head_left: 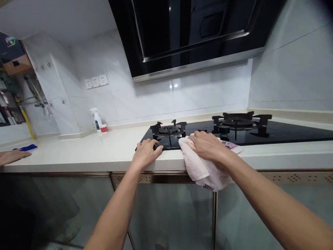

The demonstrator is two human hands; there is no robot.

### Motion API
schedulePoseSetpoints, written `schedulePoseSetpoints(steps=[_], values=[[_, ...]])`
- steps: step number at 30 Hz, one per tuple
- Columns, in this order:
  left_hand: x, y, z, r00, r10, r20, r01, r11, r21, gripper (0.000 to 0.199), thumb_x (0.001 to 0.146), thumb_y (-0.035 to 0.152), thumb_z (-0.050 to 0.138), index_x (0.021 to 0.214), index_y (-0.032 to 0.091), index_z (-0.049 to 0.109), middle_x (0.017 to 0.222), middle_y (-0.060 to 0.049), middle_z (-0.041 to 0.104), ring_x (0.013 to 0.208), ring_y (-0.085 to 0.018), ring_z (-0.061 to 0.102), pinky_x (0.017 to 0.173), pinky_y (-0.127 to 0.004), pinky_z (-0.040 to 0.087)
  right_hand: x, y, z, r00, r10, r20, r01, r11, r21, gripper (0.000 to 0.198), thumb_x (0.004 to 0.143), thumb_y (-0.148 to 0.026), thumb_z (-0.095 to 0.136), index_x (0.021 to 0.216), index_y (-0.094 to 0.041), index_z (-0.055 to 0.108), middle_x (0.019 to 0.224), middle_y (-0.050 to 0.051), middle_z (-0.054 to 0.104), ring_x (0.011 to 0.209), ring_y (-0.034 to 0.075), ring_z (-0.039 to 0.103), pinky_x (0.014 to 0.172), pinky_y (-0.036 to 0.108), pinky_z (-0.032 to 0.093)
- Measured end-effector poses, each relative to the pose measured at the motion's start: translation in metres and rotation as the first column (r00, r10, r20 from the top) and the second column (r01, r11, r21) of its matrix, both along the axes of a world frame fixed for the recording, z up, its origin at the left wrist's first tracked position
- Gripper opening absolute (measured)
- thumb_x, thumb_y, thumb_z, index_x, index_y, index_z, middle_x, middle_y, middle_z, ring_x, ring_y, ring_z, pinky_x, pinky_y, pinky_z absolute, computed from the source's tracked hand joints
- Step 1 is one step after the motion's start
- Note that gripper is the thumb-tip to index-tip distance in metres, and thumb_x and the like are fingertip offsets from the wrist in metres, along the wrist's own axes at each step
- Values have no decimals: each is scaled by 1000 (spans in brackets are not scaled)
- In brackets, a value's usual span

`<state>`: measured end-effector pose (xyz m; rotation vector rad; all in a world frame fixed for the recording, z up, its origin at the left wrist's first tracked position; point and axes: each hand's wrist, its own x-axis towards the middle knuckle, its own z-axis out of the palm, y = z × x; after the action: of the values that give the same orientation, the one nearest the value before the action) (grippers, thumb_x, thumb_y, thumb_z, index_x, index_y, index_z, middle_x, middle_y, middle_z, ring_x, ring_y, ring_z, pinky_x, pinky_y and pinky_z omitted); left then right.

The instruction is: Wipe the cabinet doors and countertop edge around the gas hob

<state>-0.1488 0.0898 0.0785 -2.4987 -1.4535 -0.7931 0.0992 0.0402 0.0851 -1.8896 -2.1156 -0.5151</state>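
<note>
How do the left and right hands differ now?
The right hand grips a bunched pink cloth; the left hand has none. The left hand rests by the stove's front left corner; the right hand sits farther right along its front edge. Both are palm down.

cloth (196, 166): pale pink, purple patch | stove (282, 133): black | countertop (75, 152): creamy white | cup (103, 129): red-and-white

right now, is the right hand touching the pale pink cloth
Touching: the head view shows the right hand lying directly on the pale pink cloth, no gap between.
</note>
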Motion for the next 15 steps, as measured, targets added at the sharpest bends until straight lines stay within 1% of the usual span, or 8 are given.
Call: schedulePoseSetpoints(steps=[2, 4, 6, 11, 15], values=[[0, 1, -1, 1000, -1, -2, 1, 1000, 7, 40, 93, 50, 39, 112, 24, 64, 120, -7, 64, 120, -27, 52, 107, -48, 33, -5, 2, 1, 992, 125, -12, -125, 992, -1, 50, 98, -49, 24, 114, -20, 63, 114, 14, 61, 105, 28, 54, 88, 41, 39], [0, 3, -1, 1000, -6, -7, 6, 1000, 12, 40, 93, 51, 39, 113, 25, 63, 120, -7, 64, 121, -27, 52, 108, -48, 32, -13, 6, 2, 968, 248, -42, -249, 968, -27, 47, 98, -46, 26, 116, -21, 61, 118, 13, 61, 107, 27, 54, 89, 39, 39], [0, 4, -1, 1000, -7, -12, 7, 1000, 11, 40, 93, 51, 39, 113, 25, 63, 120, -7, 64, 121, -27, 53, 107, -48, 33, -23, 13, 4, 944, 321, -69, -325, 944, -62, 43, 98, -43, 28, 115, -20, 61, 122, 13, 60, 109, 26, 54, 90, 39, 39], [0, 5, 0, 1000, 9, -30, -9, 1000, 8, 39, 94, 49, 39, 113, 26, 64, 119, -7, 64, 120, -26, 53, 107, -47, 34, -47, 30, 9, 943, 321, -91, -330, 937, -110, 40, 95, -41, 31, 112, -20, 61, 123, 13, 63, 110, 28, 57, 88, 40, 40], [-1, 5, 0, 1000, 17, -21, -17, 1000, 14, 38, 94, 47, 40, 113, 26, 64, 120, -7, 64, 120, -27, 53, 106, -47, 34, -54, 33, 11, 939, 314, -141, -332, 934, -132, 40, 93, -44, 36, 112, -21, 62, 123, 12, 64, 112, 29, 57, 87, 39, 41]])
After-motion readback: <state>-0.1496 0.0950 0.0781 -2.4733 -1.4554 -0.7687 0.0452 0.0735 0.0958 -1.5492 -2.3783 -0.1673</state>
